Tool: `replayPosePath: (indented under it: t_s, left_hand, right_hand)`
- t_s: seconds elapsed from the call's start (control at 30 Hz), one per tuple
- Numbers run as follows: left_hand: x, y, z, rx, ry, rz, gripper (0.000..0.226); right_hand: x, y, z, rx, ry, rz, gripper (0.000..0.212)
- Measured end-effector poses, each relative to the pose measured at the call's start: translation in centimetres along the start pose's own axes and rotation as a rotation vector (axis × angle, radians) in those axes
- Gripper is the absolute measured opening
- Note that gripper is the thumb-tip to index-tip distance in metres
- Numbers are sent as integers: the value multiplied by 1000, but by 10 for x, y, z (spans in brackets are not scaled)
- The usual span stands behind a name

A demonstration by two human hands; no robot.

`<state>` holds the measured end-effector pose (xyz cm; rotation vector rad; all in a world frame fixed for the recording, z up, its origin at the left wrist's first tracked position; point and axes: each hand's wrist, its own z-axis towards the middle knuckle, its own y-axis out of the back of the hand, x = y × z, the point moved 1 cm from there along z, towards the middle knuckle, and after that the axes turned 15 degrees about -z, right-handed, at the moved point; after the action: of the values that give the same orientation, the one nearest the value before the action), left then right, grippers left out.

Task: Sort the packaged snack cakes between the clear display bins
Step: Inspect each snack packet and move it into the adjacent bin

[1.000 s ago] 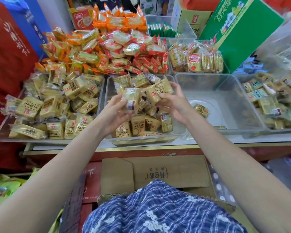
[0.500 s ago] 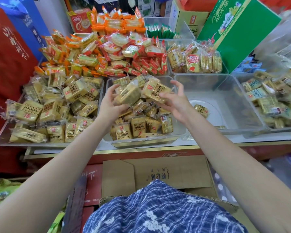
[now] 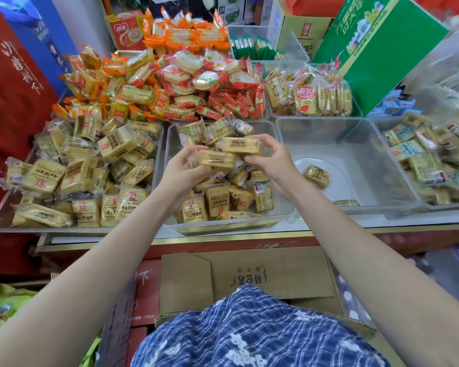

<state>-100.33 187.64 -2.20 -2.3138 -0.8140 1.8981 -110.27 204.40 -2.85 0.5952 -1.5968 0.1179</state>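
Observation:
Above the middle clear bin [image 3: 284, 207], my left hand [image 3: 182, 172] grips a yellow packaged snack cake [image 3: 215, 159]. My right hand [image 3: 272, 162] pinches a second yellow snack cake [image 3: 240, 145] just above and behind the first; the two packs touch. Several similar yellow cakes fill the bin beneath them. The left bin [image 3: 0, 219] is heaped with larger yellow packs. In the right clear bin [image 3: 392, 192] lies a single yellow cake [image 3: 316, 176], with another at its front edge.
Behind stand bins of orange [image 3: 112, 83], red [image 3: 210, 83] and yellow-red snack packs [image 3: 310, 96], and a green carton [image 3: 376, 49]. A far-right bin [image 3: 435, 160] holds pale packs. A cardboard box [image 3: 249, 276] sits below the counter edge.
Both hands have drawn closer together over the middle bin, bringing the two cakes against each other. The packs have turned edge-on toward me.

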Motion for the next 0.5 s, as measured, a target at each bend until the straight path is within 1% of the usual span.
replayPosePath:
  t_s: [0.03,0.1,0.13,0.17,0.2,0.23,0.27,0.3,0.33,0.37,0.4,0.5]
  left_hand:
    - [-1,-3,0,2,29,-58,22]
    - [0,-6,0,3,46,-91,9]
    - [1,-7,0,-11,42,-72,5]
    - [1,-7,0,-32,28,-34,2]
    - [2,-6,2,-50,11,7,6]
    - [2,-6,3,-56,-12,48,17]
    - [3,-5,5,-56,-36,72,32]
    - [3,-4,6,-55,-55,77,49]
    - [3,-2,8,-60,-60,65,63]
    - [2,0,9,-65,-52,42,71]
    - [2,2,10,-66,-44,29,72]
    - [-2,6,13,-35,-42,94,52]
  right_hand:
    - [1,-2,-1,32,14,-3,28]
    - [5,-3,-3,85,-25,93,8]
    - [7,-3,-3,98,-58,133,7]
    - [9,-2,-4,102,-90,164,14]
    - [8,-2,-3,104,-89,187,14]
    - [9,-1,-3,124,-60,187,3]
    - [8,0,-3,136,-30,174,16]
    - [4,1,-2,156,-20,161,36]
    - [3,1,-2,172,-21,158,52]
    - [2,2,-3,170,-31,121,59]
    - [1,2,-4,164,-36,66,58]
    - [-3,3,-7,117,31,-170,37]
